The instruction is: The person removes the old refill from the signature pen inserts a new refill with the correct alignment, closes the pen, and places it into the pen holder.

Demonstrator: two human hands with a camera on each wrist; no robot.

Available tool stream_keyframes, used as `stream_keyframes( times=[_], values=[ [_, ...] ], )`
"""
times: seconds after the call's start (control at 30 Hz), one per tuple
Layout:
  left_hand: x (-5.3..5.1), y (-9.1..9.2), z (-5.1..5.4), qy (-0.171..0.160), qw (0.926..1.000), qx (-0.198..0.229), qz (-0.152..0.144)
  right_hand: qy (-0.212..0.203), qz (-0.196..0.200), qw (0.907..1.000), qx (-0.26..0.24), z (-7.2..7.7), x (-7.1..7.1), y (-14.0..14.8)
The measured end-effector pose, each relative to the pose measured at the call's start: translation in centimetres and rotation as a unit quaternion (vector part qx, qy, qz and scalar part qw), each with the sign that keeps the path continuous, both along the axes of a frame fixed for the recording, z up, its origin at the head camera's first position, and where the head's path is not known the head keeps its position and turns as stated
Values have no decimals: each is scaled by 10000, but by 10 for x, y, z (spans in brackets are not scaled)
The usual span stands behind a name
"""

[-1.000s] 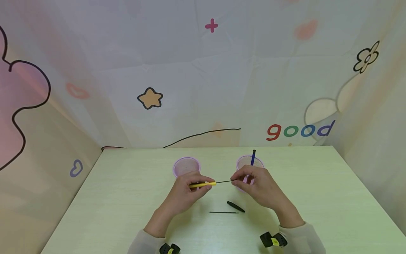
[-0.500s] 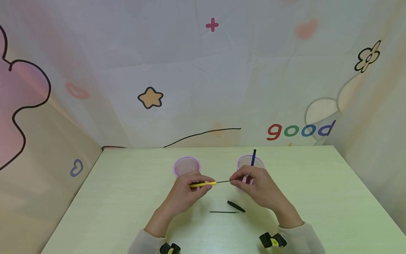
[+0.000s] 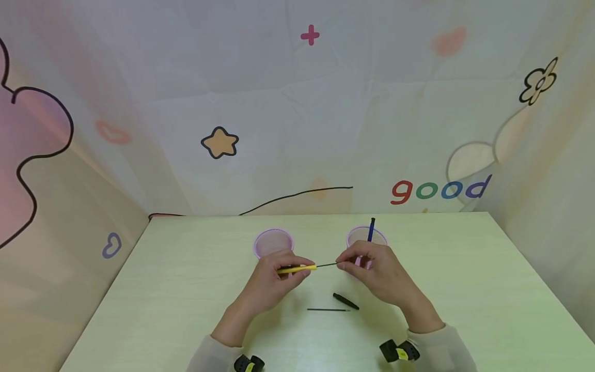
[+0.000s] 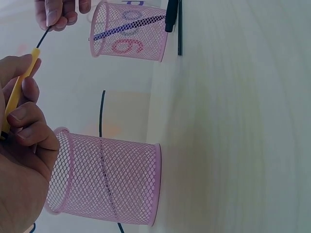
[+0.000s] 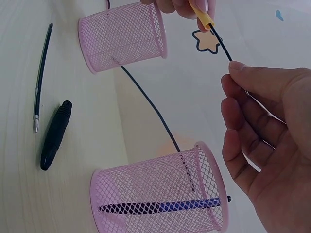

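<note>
My left hand point(image 3: 279, 279) grips a yellow pen barrel point(image 3: 299, 268) in front of the left pen holder. From the barrel's right end sticks a thin dark pen refill point(image 5: 221, 42), which my right hand point(image 3: 374, 266) pinches between thumb and index finger. The refill's far end is hidden in the right fingers. Below the hands, on the table, lie another refill point(image 5: 41, 77) with a silver tip and a black tapered pen part point(image 5: 56, 135), side by side and apart.
Two pink mesh pen holders stand behind the hands, the left holder point(image 4: 107, 179) and the right holder point(image 5: 146, 179). A blue pen point(image 3: 371, 230) leans in the right one. The pale table point(image 3: 162, 279) ends at a printed cloth backdrop point(image 3: 279, 103).
My right hand has shifted slightly left toward the yellow barrel, and less of the refill shows between them. The left hand stays in place, and the things on the table lie unmoved.
</note>
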State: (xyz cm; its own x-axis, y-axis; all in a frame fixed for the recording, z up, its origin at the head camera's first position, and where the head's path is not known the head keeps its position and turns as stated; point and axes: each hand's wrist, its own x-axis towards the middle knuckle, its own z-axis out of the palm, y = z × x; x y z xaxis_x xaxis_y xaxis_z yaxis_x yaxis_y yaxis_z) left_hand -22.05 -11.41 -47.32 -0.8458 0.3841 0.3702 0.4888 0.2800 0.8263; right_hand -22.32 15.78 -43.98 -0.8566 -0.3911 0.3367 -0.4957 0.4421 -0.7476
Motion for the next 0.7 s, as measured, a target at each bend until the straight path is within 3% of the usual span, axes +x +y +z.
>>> stream_keyframes(
  times=[0.7],
  values=[
    [1,1,0,-33,10000,-38,-1,56,86,9999,-123,-4,1,-6]
  ],
)
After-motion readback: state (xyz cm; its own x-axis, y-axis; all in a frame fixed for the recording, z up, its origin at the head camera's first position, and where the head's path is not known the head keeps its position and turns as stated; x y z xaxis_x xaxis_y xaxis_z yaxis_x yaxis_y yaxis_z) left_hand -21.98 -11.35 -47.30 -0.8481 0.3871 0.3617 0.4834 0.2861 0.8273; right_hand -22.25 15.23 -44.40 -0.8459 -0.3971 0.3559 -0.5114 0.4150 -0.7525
